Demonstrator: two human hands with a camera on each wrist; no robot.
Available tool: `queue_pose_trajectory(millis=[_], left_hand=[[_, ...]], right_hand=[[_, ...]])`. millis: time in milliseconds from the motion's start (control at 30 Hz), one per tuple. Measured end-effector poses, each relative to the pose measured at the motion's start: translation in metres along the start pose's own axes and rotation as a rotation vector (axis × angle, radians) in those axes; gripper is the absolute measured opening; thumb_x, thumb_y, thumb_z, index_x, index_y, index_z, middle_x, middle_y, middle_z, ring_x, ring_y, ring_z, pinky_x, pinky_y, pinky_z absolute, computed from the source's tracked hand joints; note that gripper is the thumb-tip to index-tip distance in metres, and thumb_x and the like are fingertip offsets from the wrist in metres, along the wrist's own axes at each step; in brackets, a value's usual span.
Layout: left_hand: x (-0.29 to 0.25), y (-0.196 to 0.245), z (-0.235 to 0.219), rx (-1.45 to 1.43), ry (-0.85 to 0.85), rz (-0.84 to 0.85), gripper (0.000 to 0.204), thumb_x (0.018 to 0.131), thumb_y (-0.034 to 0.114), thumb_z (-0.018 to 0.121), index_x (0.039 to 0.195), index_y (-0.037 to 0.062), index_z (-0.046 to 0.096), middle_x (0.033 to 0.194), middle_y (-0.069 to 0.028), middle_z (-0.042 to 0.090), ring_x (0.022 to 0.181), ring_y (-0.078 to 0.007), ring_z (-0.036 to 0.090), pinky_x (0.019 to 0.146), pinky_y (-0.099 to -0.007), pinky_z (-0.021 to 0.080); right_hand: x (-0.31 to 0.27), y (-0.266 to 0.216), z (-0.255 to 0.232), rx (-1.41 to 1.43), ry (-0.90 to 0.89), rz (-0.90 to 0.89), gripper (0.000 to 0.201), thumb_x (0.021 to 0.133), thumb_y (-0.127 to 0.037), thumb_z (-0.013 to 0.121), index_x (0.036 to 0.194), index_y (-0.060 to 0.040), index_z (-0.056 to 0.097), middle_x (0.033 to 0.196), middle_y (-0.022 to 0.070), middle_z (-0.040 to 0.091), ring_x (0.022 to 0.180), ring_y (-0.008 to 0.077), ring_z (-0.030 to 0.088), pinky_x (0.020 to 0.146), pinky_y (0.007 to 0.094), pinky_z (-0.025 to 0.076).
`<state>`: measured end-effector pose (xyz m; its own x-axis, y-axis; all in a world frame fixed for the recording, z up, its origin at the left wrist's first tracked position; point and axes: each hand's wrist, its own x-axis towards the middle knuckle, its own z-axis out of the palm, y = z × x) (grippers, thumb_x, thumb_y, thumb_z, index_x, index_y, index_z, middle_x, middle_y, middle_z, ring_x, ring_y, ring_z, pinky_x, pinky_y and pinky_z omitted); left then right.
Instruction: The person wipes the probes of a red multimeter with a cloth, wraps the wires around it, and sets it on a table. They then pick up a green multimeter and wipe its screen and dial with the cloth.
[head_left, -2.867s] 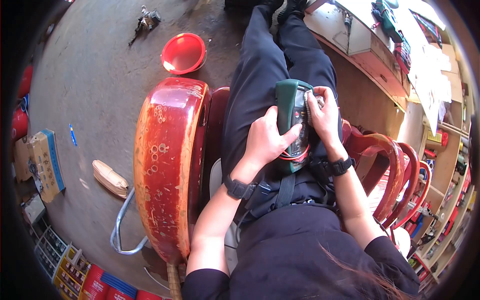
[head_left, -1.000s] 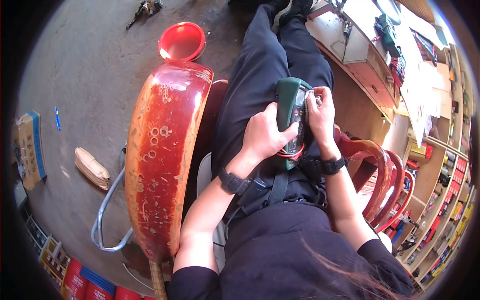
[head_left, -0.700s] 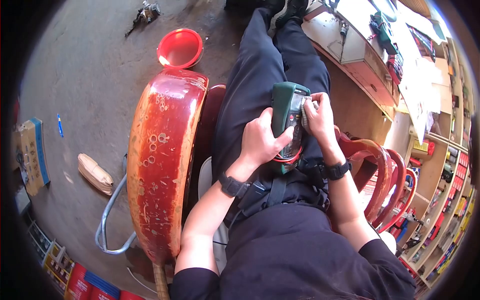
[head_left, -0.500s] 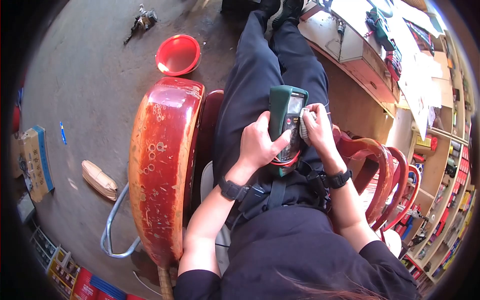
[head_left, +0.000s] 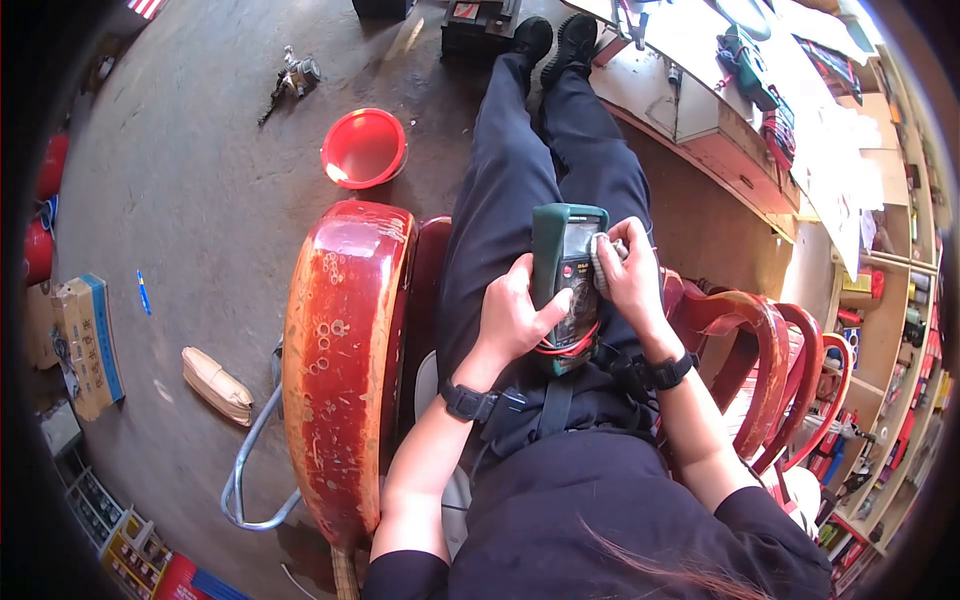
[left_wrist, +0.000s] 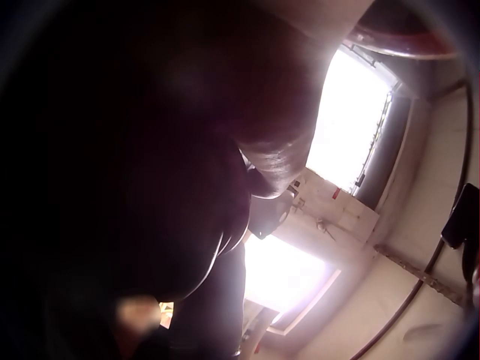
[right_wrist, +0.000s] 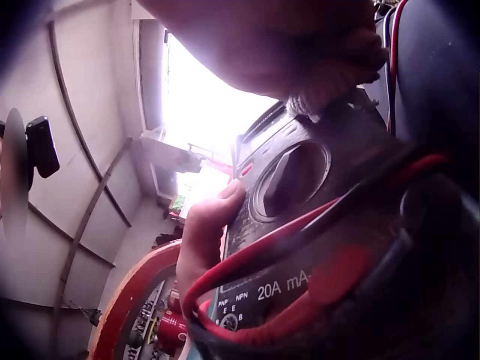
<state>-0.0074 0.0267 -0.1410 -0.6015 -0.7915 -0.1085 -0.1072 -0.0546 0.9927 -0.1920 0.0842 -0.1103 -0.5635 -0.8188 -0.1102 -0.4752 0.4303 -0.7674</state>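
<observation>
A green-cased multimeter (head_left: 549, 243) stands tilted over the lap, its screen toward the head camera and red and black leads looped round its lower end. The left hand (head_left: 512, 312) grips its left side, thumb across the front. In the right hand (head_left: 633, 275) a light cloth (head_left: 603, 265) is pinched against the meter's right edge beside the screen. The right wrist view shows the meter's dial (right_wrist: 294, 180) close up, the left thumb at its edge and the cloth (right_wrist: 306, 106) under the right fingers. The left wrist view is mostly dark; the left hand (left_wrist: 277, 154) shows only partly.
Red wooden armrests (head_left: 345, 370) flank the person. A red bucket (head_left: 364, 148), a metal part (head_left: 298, 75), a folded paper bundle (head_left: 216, 385) and a cardboard box (head_left: 88, 345) lie on the floor. A cluttered desk (head_left: 720, 125) and shelves (head_left: 890, 340) stand at the right.
The head view has shifted, so the meter, bucket and armrests appear lower. Both hands have kept their hold; the cloth has moved a little down along the meter's right side since the oldest frame.
</observation>
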Motion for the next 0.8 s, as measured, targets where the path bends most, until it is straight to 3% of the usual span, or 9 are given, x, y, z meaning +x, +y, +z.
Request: queue_pose_trajectory(millis=[200, 367, 400, 433, 500, 567, 633, 700, 800], left_hand=[[0.0, 0.002, 0.0, -0.001, -0.022, -0.03, 0.043, 0.084, 0.023, 0.075, 0.116, -0.0034, 0.062, 0.093, -0.0141, 0.074, 0.082, -0.02, 0.073, 0.076, -0.0324, 0.056], [0.001, 0.001, -0.003, 0.01, -0.038, -0.042, 0.042, 0.085, 0.022, 0.075, 0.116, -0.0031, 0.062, 0.094, -0.013, 0.074, 0.083, -0.0193, 0.073, 0.078, -0.0322, 0.056], [0.001, 0.001, -0.002, 0.001, -0.025, -0.042, 0.042, 0.085, 0.022, 0.075, 0.116, -0.0029, 0.062, 0.094, -0.0128, 0.074, 0.084, -0.0193, 0.072, 0.078, -0.0322, 0.056], [0.001, 0.0, -0.002, 0.002, -0.028, -0.042, 0.042, 0.085, 0.022, 0.075, 0.116, -0.0029, 0.062, 0.094, -0.0128, 0.074, 0.084, -0.0193, 0.072, 0.078, -0.0322, 0.056], [0.001, -0.004, 0.0, -0.037, -0.008, -0.007, 0.042, 0.085, 0.022, 0.075, 0.117, -0.0028, 0.062, 0.095, -0.0127, 0.074, 0.085, -0.0185, 0.072, 0.079, -0.0322, 0.056], [-0.001, -0.004, 0.0, -0.035, -0.025, -0.033, 0.043, 0.085, 0.022, 0.075, 0.118, -0.003, 0.062, 0.095, -0.0127, 0.074, 0.084, -0.018, 0.072, 0.079, -0.0321, 0.056], [-0.001, -0.001, 0.0, -0.04, -0.041, -0.056, 0.044, 0.085, 0.022, 0.075, 0.119, -0.0032, 0.062, 0.096, -0.0126, 0.074, 0.084, -0.0175, 0.071, 0.079, -0.032, 0.056], [0.0, 0.003, -0.002, -0.078, -0.014, -0.035, 0.043, 0.085, 0.022, 0.075, 0.117, -0.0038, 0.062, 0.095, -0.0118, 0.074, 0.084, -0.0161, 0.071, 0.078, -0.031, 0.055], [0.0, -0.004, -0.002, -0.105, -0.027, -0.034, 0.041, 0.085, 0.023, 0.075, 0.114, -0.0034, 0.062, 0.094, -0.0107, 0.073, 0.084, -0.0154, 0.07, 0.077, -0.0308, 0.055]], right_hand=[[-0.005, 0.004, -0.005, 0.092, -0.071, 0.059, 0.019, 0.096, -0.016, 0.069, 0.096, -0.0018, 0.055, 0.083, 0.0081, 0.058, 0.076, 0.0154, 0.058, 0.073, 0.031, 0.049], [0.0, -0.034, 0.006, 0.094, -0.13, -0.206, 0.018, 0.088, -0.008, 0.073, 0.093, -0.0018, 0.058, 0.089, 0.0108, 0.059, 0.083, 0.0259, 0.06, 0.077, 0.0345, 0.049], [-0.001, -0.036, 0.008, 0.093, -0.141, -0.219, 0.015, 0.092, -0.007, 0.071, 0.095, -0.0023, 0.057, 0.09, 0.0047, 0.057, 0.085, 0.0151, 0.056, 0.079, 0.0294, 0.046], [0.0, -0.037, 0.007, 0.094, -0.139, -0.218, 0.015, 0.092, -0.007, 0.071, 0.095, -0.0023, 0.057, 0.09, 0.0047, 0.057, 0.085, 0.0151, 0.056, 0.079, 0.0294, 0.046], [0.0, -0.039, 0.005, 0.082, -0.132, -0.174, 0.018, 0.088, -0.009, 0.074, 0.093, -0.0017, 0.058, 0.089, 0.0113, 0.059, 0.083, 0.0266, 0.061, 0.077, 0.0349, 0.049], [-0.001, -0.031, -0.002, 0.12, -0.174, 0.028, 0.019, 0.089, -0.011, 0.074, 0.093, -0.0012, 0.059, 0.087, 0.0105, 0.059, 0.082, 0.0232, 0.061, 0.076, 0.0344, 0.049], [0.0, -0.023, -0.009, 0.043, -0.116, 0.028, 0.019, 0.09, -0.012, 0.074, 0.093, -0.001, 0.06, 0.084, 0.0086, 0.06, 0.08, 0.0188, 0.06, 0.074, 0.0331, 0.049], [0.003, -0.007, -0.015, 0.149, -0.125, 0.195, 0.02, 0.091, -0.014, 0.076, 0.092, -0.001, 0.061, 0.082, 0.0059, 0.061, 0.075, 0.0128, 0.058, 0.07, 0.0298, 0.049], [0.007, -0.006, -0.014, 0.091, -0.127, 0.181, 0.02, 0.091, -0.014, 0.076, 0.091, -0.0009, 0.061, 0.082, 0.0058, 0.061, 0.076, 0.0131, 0.058, 0.07, 0.0298, 0.049]])
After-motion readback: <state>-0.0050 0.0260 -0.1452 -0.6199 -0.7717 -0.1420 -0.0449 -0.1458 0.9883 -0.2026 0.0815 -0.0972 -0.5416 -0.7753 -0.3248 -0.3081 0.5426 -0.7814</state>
